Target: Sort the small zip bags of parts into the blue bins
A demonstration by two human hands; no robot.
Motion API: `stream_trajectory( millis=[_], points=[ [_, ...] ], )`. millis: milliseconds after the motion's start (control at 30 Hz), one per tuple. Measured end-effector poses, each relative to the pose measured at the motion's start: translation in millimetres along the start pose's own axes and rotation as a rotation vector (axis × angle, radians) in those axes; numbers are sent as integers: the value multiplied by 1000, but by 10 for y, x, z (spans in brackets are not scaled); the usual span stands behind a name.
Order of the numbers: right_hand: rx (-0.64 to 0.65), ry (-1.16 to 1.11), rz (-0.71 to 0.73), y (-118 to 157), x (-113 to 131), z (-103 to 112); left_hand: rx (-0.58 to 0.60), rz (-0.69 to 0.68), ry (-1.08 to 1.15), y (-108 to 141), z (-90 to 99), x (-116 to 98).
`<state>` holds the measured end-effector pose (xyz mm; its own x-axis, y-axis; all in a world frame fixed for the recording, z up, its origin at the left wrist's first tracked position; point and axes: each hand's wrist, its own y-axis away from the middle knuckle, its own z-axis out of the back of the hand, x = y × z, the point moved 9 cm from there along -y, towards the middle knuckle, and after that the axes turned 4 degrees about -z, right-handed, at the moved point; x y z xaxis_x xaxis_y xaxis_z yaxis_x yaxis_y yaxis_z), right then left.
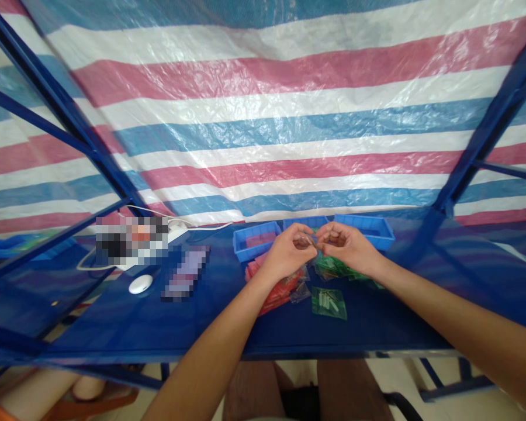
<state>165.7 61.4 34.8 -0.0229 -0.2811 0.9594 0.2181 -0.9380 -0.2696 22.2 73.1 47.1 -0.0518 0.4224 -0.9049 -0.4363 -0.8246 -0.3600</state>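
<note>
My left hand (289,252) and my right hand (349,250) meet above the middle of the blue table, fingertips pinched close together. Between them is a small clear plastic bag (309,240), mostly hidden by the fingers, so its contents cannot be made out. Under my left hand lies a heap of red plastic bags (277,295), with some clear ones at its right side. Green plastic bags (333,268) are piled below my right hand. Nearer to me, a single green bag (328,303) lies flat, with small pale strips and thin pieces inside.
Blue bins (256,241) stand along the back, one holding something red; another bin (368,231) is behind my right hand. On the left are a white round case (141,285), a blurred-out phone-shaped object (186,273) and a white power strip (175,233) with cables. Blue metal posts frame the table.
</note>
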Motion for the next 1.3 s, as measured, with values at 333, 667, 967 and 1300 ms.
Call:
stream_trajectory(
  millis=[333,667,967,1300],
  points=[
    [5,-58,-26,-14,-7,-41,19,43,106,10,-21,34],
    [7,-44,-34,0,12,-37,39,62,97,23,-44,27],
    [26,-42,-39,-3,-32,-57,54,59,15,20,-35,41],
    [22,-36,-9,-10,21,-20,56,16,-125,40,-26,13]
  ],
)
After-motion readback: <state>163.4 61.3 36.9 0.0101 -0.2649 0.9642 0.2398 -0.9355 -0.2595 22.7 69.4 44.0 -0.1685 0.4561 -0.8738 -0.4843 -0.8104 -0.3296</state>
